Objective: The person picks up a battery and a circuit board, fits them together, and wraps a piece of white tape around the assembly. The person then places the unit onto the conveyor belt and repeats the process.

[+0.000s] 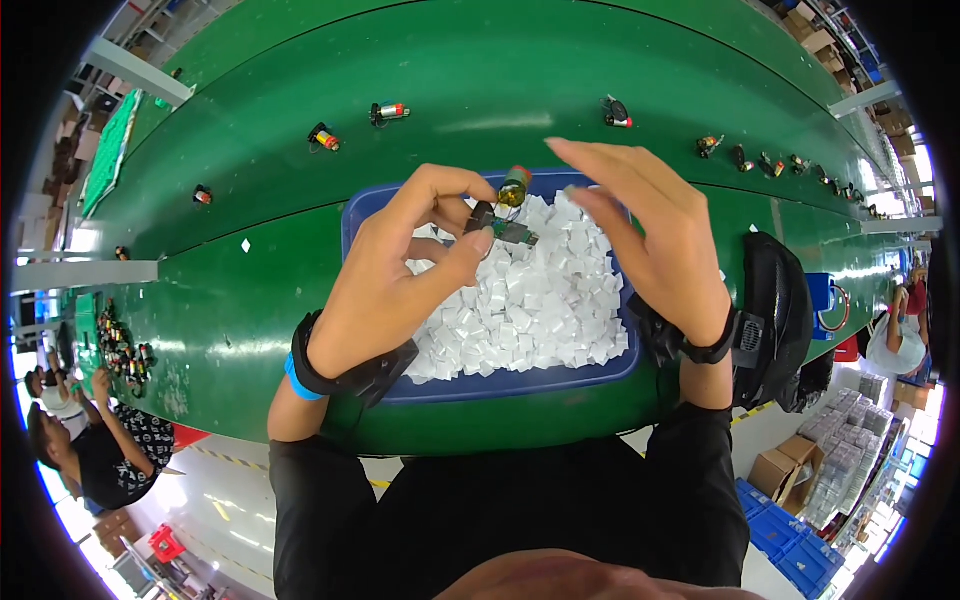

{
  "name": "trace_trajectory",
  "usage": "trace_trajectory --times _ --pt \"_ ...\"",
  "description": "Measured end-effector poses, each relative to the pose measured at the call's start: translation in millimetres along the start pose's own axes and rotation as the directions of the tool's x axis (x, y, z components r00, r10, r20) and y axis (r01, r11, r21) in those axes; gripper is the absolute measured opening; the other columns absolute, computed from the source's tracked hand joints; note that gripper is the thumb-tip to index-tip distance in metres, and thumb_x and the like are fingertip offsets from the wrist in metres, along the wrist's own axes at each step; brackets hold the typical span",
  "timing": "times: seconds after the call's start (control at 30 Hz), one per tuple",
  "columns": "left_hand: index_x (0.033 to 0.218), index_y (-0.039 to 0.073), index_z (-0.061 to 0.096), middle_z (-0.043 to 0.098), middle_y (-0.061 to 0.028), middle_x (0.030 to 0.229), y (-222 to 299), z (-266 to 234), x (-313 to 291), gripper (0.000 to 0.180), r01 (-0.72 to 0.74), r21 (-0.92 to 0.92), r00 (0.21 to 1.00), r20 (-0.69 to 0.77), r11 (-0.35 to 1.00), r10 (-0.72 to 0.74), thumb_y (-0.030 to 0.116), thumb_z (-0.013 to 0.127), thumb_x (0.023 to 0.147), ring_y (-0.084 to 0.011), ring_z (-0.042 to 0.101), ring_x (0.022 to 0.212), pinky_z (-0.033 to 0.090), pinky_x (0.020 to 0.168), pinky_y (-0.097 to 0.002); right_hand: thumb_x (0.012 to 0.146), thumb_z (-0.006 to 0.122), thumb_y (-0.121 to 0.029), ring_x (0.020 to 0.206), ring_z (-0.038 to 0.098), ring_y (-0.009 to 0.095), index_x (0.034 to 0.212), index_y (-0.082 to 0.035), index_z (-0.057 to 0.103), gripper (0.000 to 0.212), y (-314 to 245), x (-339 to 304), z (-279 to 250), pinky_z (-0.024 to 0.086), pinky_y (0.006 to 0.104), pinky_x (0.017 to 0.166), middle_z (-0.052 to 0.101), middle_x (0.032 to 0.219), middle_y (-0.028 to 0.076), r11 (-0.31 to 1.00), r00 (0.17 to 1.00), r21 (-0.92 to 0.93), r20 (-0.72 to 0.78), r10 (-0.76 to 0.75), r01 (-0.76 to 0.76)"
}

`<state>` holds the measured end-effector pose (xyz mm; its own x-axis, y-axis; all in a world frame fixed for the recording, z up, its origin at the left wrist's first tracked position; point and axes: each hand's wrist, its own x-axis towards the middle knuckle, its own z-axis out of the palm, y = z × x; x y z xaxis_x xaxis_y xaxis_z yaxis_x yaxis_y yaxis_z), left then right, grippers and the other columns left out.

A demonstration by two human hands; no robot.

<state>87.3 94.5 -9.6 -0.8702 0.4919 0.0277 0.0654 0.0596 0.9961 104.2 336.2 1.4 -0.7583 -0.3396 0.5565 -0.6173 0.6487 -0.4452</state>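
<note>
My left hand (pixel 405 265) pinches a small electronic assembly (pixel 503 215): a green circuit board with a black part and a brass-coloured cylinder at its far end. It is held above a blue tray (pixel 520 382) filled with small white foam squares (pixel 530 300). My right hand (pixel 650 235) hovers just to the right of the assembly, fingers spread and slightly curled, with a small white piece at its fingertips near the board. Both wrists wear black straps, and the left also has a blue band.
A green conveyor belt (pixel 450 90) runs behind the tray, carrying several similar small assemblies (pixel 390 112). A black device (pixel 780 320) sits at the right of the tray. Another person (pixel 100 450) works at lower left; cartons and blue crates stand at lower right.
</note>
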Motion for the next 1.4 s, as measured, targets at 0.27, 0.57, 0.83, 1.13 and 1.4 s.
trace_trajectory --times 0.27,0.57,0.83,1.13,1.4 --pt "0.119 0.007 0.060 0.061 -0.0026 0.095 2 4 -1 0.029 -0.187 0.205 0.982 0.073 0.961 0.175 0.008 0.067 0.091 -0.0129 0.059 0.088 0.053 0.076 -0.0296 0.078 0.077 0.000 0.090 0.070 0.030 0.111 -0.002 0.071 0.033 4 -3 12 0.057 0.0352 0.072 0.073 0.107 0.012 0.985 0.992 0.116 -0.023 -0.122 0.123" --pt "0.113 -0.001 0.058 0.059 -0.0071 0.109 2 -1 -3 0.018 -0.130 0.112 0.989 0.091 0.985 0.120 0.005 0.062 0.096 -0.0138 0.058 0.096 0.057 0.072 -0.0289 0.077 0.079 -0.005 0.081 0.071 0.027 0.109 -0.001 0.072 0.033 -1 -5 14 0.056 0.0323 0.067 0.074 0.095 0.011 0.955 0.991 0.268 0.012 -0.133 0.125" --pt "0.109 -0.001 0.057 0.060 -0.0074 0.102 4 -5 -1 0.014 -0.071 -0.028 0.976 0.206 0.997 0.075 0.006 0.061 0.097 -0.0139 0.061 0.089 0.056 0.066 -0.0282 0.092 0.067 0.000 0.086 0.071 0.020 0.128 0.004 0.058 0.038 -11 -9 10 0.059 0.0308 0.074 0.073 0.100 0.013 0.744 0.961 0.613 0.231 0.153 -0.266" --pt "0.106 0.002 0.059 0.062 -0.0043 0.101 -2 -4 5 0.014 0.075 -0.313 0.982 0.188 0.947 -0.016 0.008 0.067 0.096 -0.0108 0.062 0.084 0.055 0.063 -0.0268 0.097 0.059 0.003 0.092 0.071 0.021 0.128 0.006 0.052 0.032 -12 -14 15 0.059 0.0330 0.077 0.070 0.104 0.016 0.609 0.966 0.754 0.240 0.096 -0.248" --pt "0.109 0.002 0.067 0.065 -0.0102 0.106 -1 -12 12 0.025 -0.569 0.519 0.744 -0.005 0.638 0.668 0.005 0.076 0.085 -0.0170 0.063 0.088 0.054 0.068 -0.0285 0.088 0.071 0.004 0.088 0.070 0.019 0.128 0.005 0.054 0.043 -12 -11 21 0.057 0.0298 0.076 0.071 0.102 0.014 0.837 0.980 0.510 0.125 0.154 -0.197"
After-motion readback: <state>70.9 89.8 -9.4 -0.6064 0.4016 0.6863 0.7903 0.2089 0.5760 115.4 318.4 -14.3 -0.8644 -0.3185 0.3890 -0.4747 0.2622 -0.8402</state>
